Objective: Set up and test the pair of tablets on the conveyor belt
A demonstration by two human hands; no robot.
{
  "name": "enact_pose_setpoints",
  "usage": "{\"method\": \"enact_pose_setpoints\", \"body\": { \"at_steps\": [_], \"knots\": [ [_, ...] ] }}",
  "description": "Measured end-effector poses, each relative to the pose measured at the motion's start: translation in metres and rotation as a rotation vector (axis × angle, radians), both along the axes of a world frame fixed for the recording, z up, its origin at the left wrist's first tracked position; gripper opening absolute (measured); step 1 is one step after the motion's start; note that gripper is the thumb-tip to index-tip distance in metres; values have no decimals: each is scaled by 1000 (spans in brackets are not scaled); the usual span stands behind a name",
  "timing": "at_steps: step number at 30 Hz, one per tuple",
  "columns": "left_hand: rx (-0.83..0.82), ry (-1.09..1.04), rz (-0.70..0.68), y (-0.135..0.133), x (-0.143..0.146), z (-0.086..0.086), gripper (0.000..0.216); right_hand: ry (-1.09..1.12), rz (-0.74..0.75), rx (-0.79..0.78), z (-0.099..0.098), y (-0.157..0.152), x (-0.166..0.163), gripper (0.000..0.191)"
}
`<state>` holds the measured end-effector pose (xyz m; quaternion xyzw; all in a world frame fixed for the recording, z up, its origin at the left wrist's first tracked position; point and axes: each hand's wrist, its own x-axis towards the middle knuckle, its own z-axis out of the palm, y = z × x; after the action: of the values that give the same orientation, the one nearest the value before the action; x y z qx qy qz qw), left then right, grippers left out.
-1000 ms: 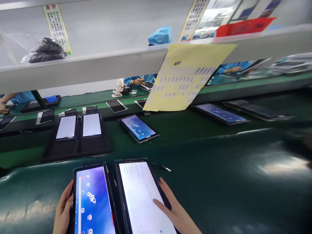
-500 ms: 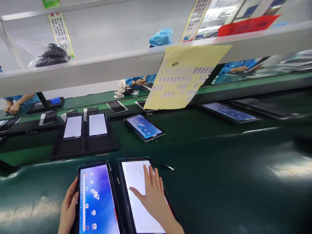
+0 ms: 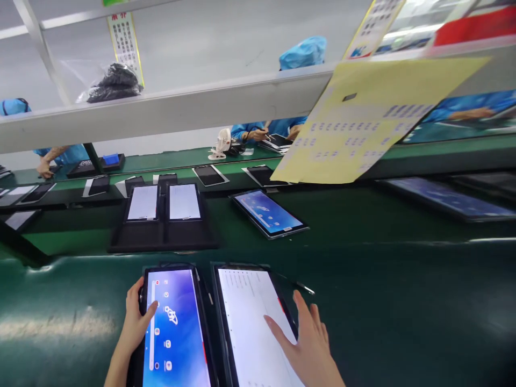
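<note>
Green bench (image 3: 403, 301), near edge: we log two lit tablets side by side, white tablet (image 3: 253, 322) and blue tablet (image 3: 175, 328). Right hand (image 3: 310, 344) spread flat over the white; left hand (image 3: 135, 317) grips the blue's left edge. Stylus (image 3: 302, 287) just beyond.

We are seeing two tablets lying side by side: left tablet (image 3: 175, 328), right tablet (image 3: 258, 328), a tray (image 3: 161, 236) behind them.
</note>
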<state>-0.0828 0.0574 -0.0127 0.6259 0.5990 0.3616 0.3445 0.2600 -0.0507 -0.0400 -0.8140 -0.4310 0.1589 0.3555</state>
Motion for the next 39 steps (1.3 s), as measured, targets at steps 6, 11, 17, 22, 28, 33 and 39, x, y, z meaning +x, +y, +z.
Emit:
{"method": "enact_pose_setpoints", "body": {
  "at_steps": [6, 11, 17, 22, 28, 33, 39],
  "knots": [
    [5, 30, 56, 19, 2, -5, 82, 33, -12, 60, -8, -21, 15, 82],
    [-48, -48, 71, 17, 0, -3, 71, -71, 379, 193, 2, -22, -6, 28],
    [-64, -97, 114, 15, 1, -2, 67, -173, 703, 294, 23, -5, -45, 41],
    [-45, -110, 138, 15, 0, -6, 64, -219, 702, 330, 29, -2, -44, 40],
    [-65, -96, 127, 16, 0, -2, 68, -181, 534, 265, 19, -13, -23, 26],
    [-82, -68, 125, 16, 1, 1, 71, -124, 421, 203, 3, -19, -13, 33],
    [-55, -70, 132, 17, 1, 0, 68, 71, 386, 176, 3, -22, -21, 46]
  ]
}}
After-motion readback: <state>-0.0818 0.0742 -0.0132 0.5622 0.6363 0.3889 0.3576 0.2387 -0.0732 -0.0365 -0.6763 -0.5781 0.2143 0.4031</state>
